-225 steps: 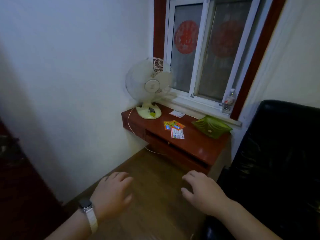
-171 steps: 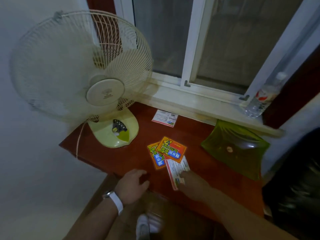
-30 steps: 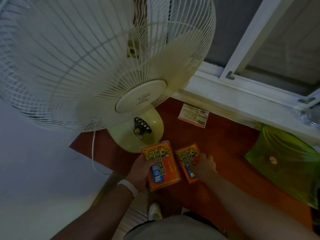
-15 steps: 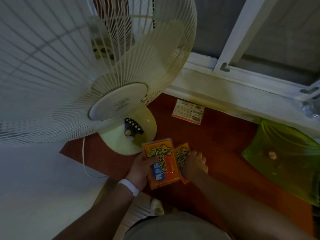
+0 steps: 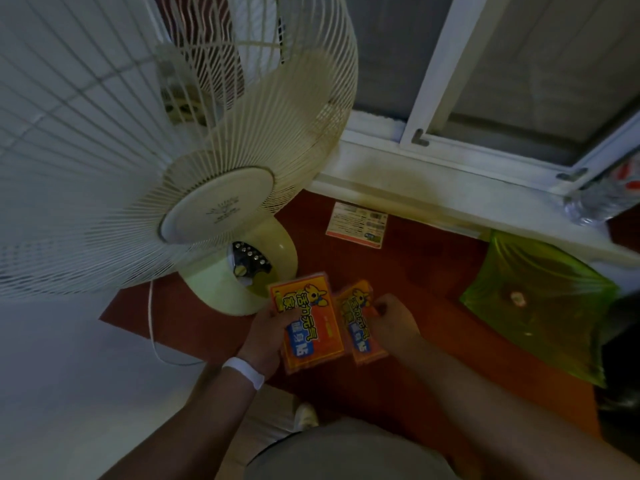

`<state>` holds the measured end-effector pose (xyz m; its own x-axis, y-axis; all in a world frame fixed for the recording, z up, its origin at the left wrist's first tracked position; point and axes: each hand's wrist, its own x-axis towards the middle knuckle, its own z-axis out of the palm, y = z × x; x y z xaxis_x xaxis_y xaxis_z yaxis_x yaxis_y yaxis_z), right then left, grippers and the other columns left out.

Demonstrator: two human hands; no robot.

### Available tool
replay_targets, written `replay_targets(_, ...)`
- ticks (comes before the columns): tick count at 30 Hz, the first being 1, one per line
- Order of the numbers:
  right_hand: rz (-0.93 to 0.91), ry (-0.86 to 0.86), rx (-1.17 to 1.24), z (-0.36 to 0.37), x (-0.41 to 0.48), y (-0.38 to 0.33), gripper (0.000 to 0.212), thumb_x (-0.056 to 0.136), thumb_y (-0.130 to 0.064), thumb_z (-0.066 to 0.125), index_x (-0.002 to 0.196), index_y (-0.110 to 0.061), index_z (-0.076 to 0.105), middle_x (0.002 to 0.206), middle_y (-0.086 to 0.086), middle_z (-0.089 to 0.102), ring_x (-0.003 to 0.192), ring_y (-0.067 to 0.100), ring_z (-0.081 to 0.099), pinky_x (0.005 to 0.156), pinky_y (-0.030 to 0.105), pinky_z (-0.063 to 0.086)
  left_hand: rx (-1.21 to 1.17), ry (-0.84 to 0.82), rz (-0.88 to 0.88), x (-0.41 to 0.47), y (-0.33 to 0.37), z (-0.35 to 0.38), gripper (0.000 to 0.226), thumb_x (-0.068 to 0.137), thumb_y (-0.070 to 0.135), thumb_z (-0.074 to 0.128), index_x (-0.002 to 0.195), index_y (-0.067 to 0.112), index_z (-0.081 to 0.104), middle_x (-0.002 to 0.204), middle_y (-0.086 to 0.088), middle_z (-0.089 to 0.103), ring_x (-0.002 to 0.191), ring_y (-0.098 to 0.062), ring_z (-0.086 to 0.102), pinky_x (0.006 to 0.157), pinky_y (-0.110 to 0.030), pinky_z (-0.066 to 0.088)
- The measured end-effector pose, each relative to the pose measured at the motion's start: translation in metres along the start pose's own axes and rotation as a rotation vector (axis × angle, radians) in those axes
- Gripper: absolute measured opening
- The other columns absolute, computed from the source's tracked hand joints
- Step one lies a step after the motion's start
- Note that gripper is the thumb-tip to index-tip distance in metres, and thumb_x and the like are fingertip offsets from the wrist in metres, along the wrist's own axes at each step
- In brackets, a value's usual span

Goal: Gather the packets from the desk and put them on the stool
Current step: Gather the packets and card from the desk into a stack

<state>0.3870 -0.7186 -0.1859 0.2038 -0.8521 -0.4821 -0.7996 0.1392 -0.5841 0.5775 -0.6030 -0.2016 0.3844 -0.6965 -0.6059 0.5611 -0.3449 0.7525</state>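
Note:
My left hand holds an orange packet with a cartoon animal and blue label, lifted over the red-brown desk; another packet edge shows beneath it. My right hand grips a second orange packet just to the right, tilted. A white packet with printed text lies flat on the desk near the window sill. The stool is not in view.
A large cream table fan stands on the desk's left end, its base right beside my left hand. A green dish sits at the right. A plastic bottle rests on the window sill.
My right hand has lifted the second orange packet off the desk and tilted it beside the one in my left hand. The view moved slightly.

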Motion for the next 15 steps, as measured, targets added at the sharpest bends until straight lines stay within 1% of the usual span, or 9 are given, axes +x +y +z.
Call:
replay_targets(2, -0.035, 0.033, 0.061, -0.008, -0.009, -0.004, 0.012, 0.088, -0.027, 0.064, 0.092, -0.022, 0.054, 0.086, -0.004, 0.061, 0.075, 0.014, 0.059, 0.061, 0.026, 0.042, 0.015, 0.007, 0.018, -0.002, 0.000, -0.002, 0.026, 0.093, -0.004, 0.056, 0.116, 0.004, 0.061, 0.107, -0.023, 0.069, 0.080, -0.032, 0.071, 0.068, -0.043, 0.061)
replay_targets(4, -0.064, 0.062, 0.120, -0.017, -0.020, -0.011, 0.015, 0.087, -0.025, 0.067, 0.094, -0.021, 0.054, 0.085, -0.004, 0.062, 0.072, 0.011, 0.059, 0.058, 0.026, 0.044, 0.007, -0.010, 0.014, -0.005, 0.000, -0.003, 0.025, 0.093, -0.004, 0.055, 0.116, 0.005, 0.061, 0.104, -0.022, 0.071, 0.080, -0.033, 0.072, 0.072, -0.048, 0.061)
replay_targets(6, -0.084, 0.106, 0.170, -0.025, -0.031, -0.021, 0.017, 0.085, -0.024, 0.069, 0.093, -0.021, 0.054, 0.082, -0.007, 0.060, 0.067, 0.005, 0.056, 0.054, 0.021, 0.043, -0.008, -0.029, 0.004, -0.008, -0.002, -0.006, 0.026, 0.093, -0.003, 0.055, 0.116, 0.007, 0.063, 0.101, -0.019, 0.074, 0.082, -0.034, 0.073, 0.076, -0.053, 0.059)
replay_targets(7, -0.096, 0.133, 0.194, -0.027, -0.035, -0.026, 0.017, 0.085, -0.025, 0.069, 0.092, -0.022, 0.055, 0.082, -0.007, 0.061, 0.068, 0.005, 0.057, 0.056, 0.022, 0.044, -0.008, -0.031, 0.001, -0.011, -0.001, -0.006, 0.025, 0.093, -0.002, 0.056, 0.114, 0.009, 0.064, 0.100, -0.018, 0.075, 0.082, -0.034, 0.074, 0.076, -0.053, 0.059)
replay_targets(9, -0.112, 0.174, 0.241, -0.030, -0.044, -0.034, 0.016, 0.083, -0.027, 0.070, 0.091, -0.024, 0.056, 0.086, -0.005, 0.064, 0.074, 0.011, 0.062, 0.063, 0.029, 0.052, 0.002, -0.037, 0.004, -0.015, 0.000, -0.006, 0.023, 0.094, -0.001, 0.056, 0.111, 0.011, 0.065, 0.102, -0.018, 0.075, 0.084, -0.034, 0.074, 0.076, -0.052, 0.059)
replay_targets(11, -0.130, 0.162, 0.312, -0.030, -0.054, -0.040, 0.016, 0.082, -0.026, 0.071, 0.089, -0.026, 0.056, 0.088, -0.003, 0.066, 0.077, 0.014, 0.066, 0.067, 0.035, 0.056, 0.007, -0.052, 0.004, -0.018, 0.002, -0.004, 0.022, 0.095, 0.000, 0.056, 0.109, 0.014, 0.066, 0.105, -0.019, 0.074, 0.085, -0.035, 0.073, 0.077, -0.053, 0.058)
replay_targets(12, -0.143, 0.137, 0.359, -0.028, -0.060, -0.042, 0.017, 0.082, -0.025, 0.072, 0.089, -0.026, 0.057, 0.089, -0.001, 0.067, 0.078, 0.015, 0.066, 0.066, 0.036, 0.056, 0.006, -0.061, -0.001, -0.020, 0.004, -0.002, 0.022, 0.095, 0.001, 0.056, 0.109, 0.014, 0.066, 0.106, -0.019, 0.074, 0.087, -0.036, 0.073, 0.079, -0.054, 0.058)
replay_targets(14, -0.178, 0.080, 0.421, -0.025, -0.072, -0.047, 0.017, 0.084, -0.022, 0.073, 0.090, -0.023, 0.057, 0.091, 0.005, 0.068, 0.079, 0.017, 0.066, 0.065, 0.036, 0.054, -0.009, -0.090, -0.006, -0.022, 0.005, 0.001, 0.022, 0.096, 0.005, 0.056, 0.115, 0.010, 0.065, 0.113, -0.022, 0.072, 0.097, -0.041, 0.071, 0.086, -0.060, 0.055)
replay_targets(15, -0.182, 0.050, 0.438, -0.022, -0.076, -0.048, 0.017, 0.084, -0.022, 0.073, 0.091, -0.021, 0.057, 0.092, 0.006, 0.068, 0.080, 0.019, 0.067, 0.067, 0.038, 0.055, -0.035, -0.111, -0.007, -0.024, 0.006, 0.003, 0.025, 0.096, 0.010, 0.057, 0.121, 0.008, 0.064, 0.118, -0.024, 0.070, 0.103, -0.043, 0.068, 0.090, -0.063, 0.053)
